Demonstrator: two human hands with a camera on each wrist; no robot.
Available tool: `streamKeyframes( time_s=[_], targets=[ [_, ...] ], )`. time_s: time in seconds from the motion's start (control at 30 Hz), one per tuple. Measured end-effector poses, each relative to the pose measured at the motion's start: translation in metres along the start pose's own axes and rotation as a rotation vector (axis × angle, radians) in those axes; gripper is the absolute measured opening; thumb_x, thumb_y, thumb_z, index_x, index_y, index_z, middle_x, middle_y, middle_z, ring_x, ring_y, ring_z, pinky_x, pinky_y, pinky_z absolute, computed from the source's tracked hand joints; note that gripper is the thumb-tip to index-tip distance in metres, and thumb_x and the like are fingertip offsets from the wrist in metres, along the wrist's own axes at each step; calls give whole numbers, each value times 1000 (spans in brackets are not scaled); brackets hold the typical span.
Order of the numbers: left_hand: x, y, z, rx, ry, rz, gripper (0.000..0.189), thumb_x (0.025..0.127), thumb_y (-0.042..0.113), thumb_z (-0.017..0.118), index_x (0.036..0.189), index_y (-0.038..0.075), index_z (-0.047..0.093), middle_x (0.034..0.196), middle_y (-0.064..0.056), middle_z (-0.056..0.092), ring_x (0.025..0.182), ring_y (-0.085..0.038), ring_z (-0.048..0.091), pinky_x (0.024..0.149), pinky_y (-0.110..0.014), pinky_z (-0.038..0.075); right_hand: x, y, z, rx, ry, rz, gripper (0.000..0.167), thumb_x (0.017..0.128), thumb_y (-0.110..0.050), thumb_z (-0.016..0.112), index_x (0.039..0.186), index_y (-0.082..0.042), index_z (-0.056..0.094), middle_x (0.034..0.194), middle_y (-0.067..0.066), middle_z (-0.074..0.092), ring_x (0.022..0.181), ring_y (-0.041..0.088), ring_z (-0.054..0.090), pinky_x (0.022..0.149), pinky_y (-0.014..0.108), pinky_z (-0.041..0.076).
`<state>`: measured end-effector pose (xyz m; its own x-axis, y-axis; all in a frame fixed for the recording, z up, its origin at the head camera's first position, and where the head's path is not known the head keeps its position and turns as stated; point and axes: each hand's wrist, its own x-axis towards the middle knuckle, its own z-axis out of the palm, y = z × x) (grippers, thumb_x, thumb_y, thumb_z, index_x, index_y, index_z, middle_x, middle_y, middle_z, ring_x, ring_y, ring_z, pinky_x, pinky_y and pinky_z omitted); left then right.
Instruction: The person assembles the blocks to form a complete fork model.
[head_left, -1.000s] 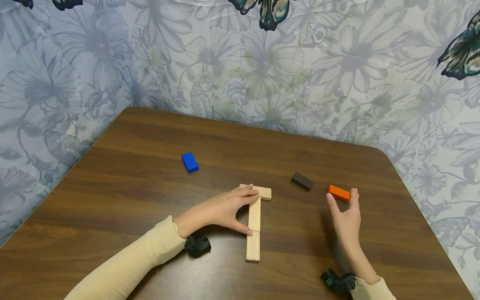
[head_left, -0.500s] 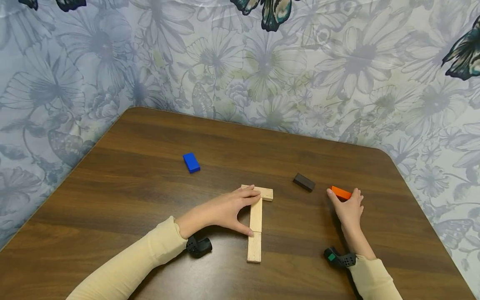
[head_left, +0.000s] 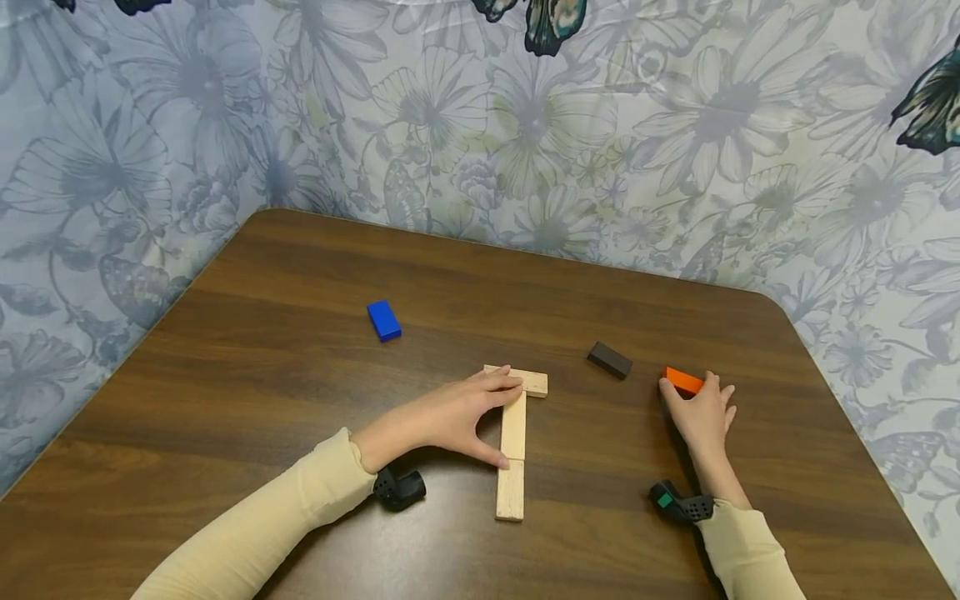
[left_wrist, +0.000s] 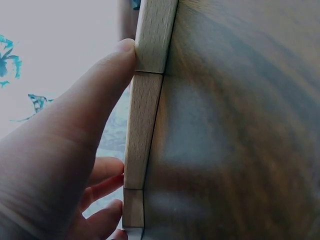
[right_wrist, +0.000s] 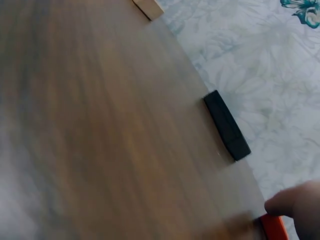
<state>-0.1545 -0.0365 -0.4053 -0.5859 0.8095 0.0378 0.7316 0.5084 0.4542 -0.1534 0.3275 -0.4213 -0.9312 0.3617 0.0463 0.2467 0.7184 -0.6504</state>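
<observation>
Three plain wooden blocks lie on the table in a T: two end to end, an upper block [head_left: 513, 429] and a lower block [head_left: 510, 492], with a crosswise block [head_left: 536, 383] at the far end. My left hand [head_left: 456, 417] rests its fingertips on the crosswise block, and its thumb touches the side near the seam. In the left wrist view the thumb [left_wrist: 100, 82] presses near that seam. At the right, my right hand [head_left: 701, 421] pinches an orange block [head_left: 683, 381] by its ends. The right wrist view shows the thumb on the orange block [right_wrist: 274, 227]; the other fingers are out of view.
A dark brown block [head_left: 610, 360] lies between the wooden T and the orange block. Farther back on the left is a blue block [head_left: 384, 321]. The brown table [head_left: 300, 292] has rounded far corners, with a flowered cloth [head_left: 480, 150] hanging behind it.
My right hand has moved forward, and its spread thumb and fingers have closed in on the orange block. The left hand keeps its place on the wooden blocks.
</observation>
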Motion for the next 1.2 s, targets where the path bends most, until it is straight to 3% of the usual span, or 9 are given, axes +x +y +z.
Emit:
streamKeyframes(
  time_s=[0.17, 0.33, 0.53, 0.77, 0.93, 1.07, 1.2],
  targets=[
    [1, 1, 0, 1, -2, 4, 98, 73, 60, 70, 144, 3, 33, 151, -8, 25, 139, -21, 11, 108, -40, 16, -1, 5, -4, -23, 23, 16, 83, 92, -35, 54, 143, 14, 12, 147, 35, 0, 132, 45, -17, 99, 63, -11],
    [1, 1, 0, 0, -1, -1, 98, 73, 60, 70, 144, 3, 33, 151, -8, 25, 139, -21, 11, 109, -39, 15, -1, 9, -5, -26, 54, 41, 90, 92, -43, 54, 141, 18, 8, 145, 37, 4, 131, 47, -16, 99, 62, -13],
    [1, 1, 1, -10, -9, -21, 99, 73, 61, 69, 145, 4, 32, 151, -7, 23, 139, -21, 10, 108, -42, 18, -1, 12, -3, -33, 81, 27, 87, 91, -46, 54, 140, 16, 20, 145, 36, 12, 133, 45, -12, 100, 61, -13],
    [-2, 3, 1, -2, -11, -35, 98, 74, 61, 69, 145, 4, 32, 151, -7, 23, 139, -23, 11, 107, -43, 19, 2, 12, -1, 8, 112, 15, 76, 90, -37, 57, 138, 14, 28, 142, 36, 22, 135, 43, -5, 102, 58, -12],
    [-1, 5, 3, -2, -9, -27, 98, 74, 61, 68, 145, 4, 33, 151, -7, 24, 139, -22, 11, 107, -43, 20, 0, 14, -3, 49, 115, -21, 72, 90, -29, 61, 138, 13, 28, 140, 36, 27, 135, 45, 0, 104, 58, -6],
    [-1, 6, 3, -5, -7, -22, 98, 74, 61, 69, 145, 4, 33, 151, -7, 24, 139, -21, 10, 108, -41, 17, 1, 12, -4, 80, 109, -41, 72, 89, -28, 64, 140, 10, 30, 141, 34, 26, 135, 43, 8, 106, 56, 6],
    [-2, 7, 2, -11, -8, -25, 98, 73, 60, 69, 145, 4, 33, 151, -7, 24, 139, -20, 10, 108, -40, 16, 0, 7, -4, 97, 93, -63, 73, 88, -30, 64, 142, 6, 31, 140, 32, 33, 128, 46, 29, 103, 55, 24]
  ],
)
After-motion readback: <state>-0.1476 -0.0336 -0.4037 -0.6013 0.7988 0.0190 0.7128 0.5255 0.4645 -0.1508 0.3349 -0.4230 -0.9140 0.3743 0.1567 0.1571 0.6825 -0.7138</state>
